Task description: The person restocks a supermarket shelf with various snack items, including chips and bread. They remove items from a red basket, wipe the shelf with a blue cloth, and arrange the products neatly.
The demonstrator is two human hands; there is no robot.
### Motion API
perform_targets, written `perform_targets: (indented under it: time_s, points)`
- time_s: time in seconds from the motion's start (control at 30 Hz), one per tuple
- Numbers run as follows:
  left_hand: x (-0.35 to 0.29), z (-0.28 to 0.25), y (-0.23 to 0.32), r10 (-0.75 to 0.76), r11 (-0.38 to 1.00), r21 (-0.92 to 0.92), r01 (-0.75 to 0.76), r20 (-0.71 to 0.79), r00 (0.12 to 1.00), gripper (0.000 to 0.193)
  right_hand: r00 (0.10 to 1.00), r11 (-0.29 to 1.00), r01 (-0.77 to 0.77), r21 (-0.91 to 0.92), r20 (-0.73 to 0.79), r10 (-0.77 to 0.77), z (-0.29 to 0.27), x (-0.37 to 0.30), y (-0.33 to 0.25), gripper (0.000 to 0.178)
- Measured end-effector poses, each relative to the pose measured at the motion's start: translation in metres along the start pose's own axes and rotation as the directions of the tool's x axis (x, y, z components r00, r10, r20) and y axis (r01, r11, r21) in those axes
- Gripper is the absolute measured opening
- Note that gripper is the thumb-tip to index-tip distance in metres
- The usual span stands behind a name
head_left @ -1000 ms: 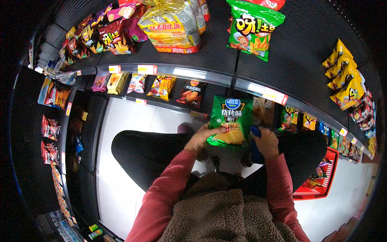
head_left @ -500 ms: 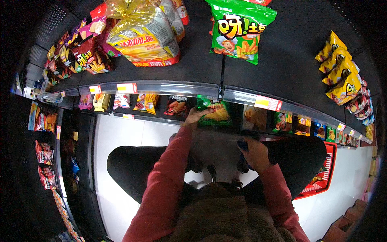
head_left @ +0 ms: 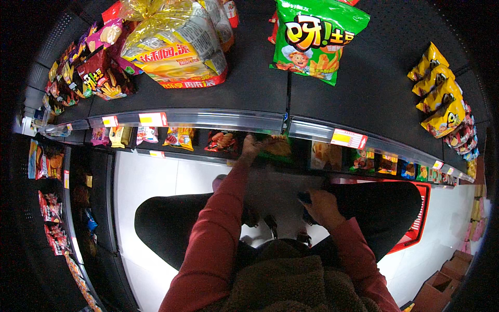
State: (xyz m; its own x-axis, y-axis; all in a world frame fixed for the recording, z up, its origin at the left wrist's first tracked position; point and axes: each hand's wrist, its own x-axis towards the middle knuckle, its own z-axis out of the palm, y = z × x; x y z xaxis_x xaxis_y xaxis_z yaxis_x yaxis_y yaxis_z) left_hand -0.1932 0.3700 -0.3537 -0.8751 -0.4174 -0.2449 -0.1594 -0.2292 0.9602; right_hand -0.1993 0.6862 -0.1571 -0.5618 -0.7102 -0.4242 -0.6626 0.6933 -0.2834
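Note:
At the lower shelf, under the upper shelf's clear front rail, my left hand (head_left: pixel 250 148) is at the left side of a green snack bag (head_left: pixel 278 147). The bag lies in shade, and my left fingers are partly hidden there. My right hand (head_left: pixel 323 209) is curled between my knees around a small dark, bluish object (head_left: pixel 304 197), whose kind I cannot make out. Left of my left hand lies a dark snack bag (head_left: pixel 222 140) with a red picture. To the right of the green bag sits a brownish pack (head_left: pixel 326 155).
The upper shelf (head_left: pixel 249 93) juts out above my hands, carrying a green chip bag (head_left: pixel 317 41), a large yellow bag of cakes (head_left: pixel 176 57) and yellow bags (head_left: pixel 439 96). A red basket (head_left: pixel 416 223) stands by my right knee. Side shelves (head_left: pixel 101 197) rise at left; cartons (head_left: pixel 442 286) lie lower right.
The green bag at my left hand has gone deeper into the shelf's shade. My right hand has moved slightly down and left with the dark object. The view has shifted a little.

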Motion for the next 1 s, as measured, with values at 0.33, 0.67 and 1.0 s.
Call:
perform_targets:
  time_s: [0.33, 0.67, 1.0]
  points:
    - [-0.037, 0.045, 0.027, 0.431, 0.316, 0.948, -0.043, -0.103, 0.896, 0.109, 0.994, 0.995, 0.093, 0.027, -0.058, -0.091, 0.0, -0.007, -0.008, 0.034]
    - [-0.043, 0.073, 0.009, 0.286, 0.246, 0.963, -0.112, 0.038, 0.957, 0.117, 0.994, 0.994, 0.107, 0.027, 0.021, -0.108, -0.007, -0.012, -0.019, 0.033]
    - [-0.042, 0.083, 0.007, 0.302, 0.268, 0.958, -0.102, 0.017, 0.953, 0.114, 0.987, 0.993, 0.113, -0.032, 0.123, -0.109, 0.012, -0.008, -0.01, 0.034]
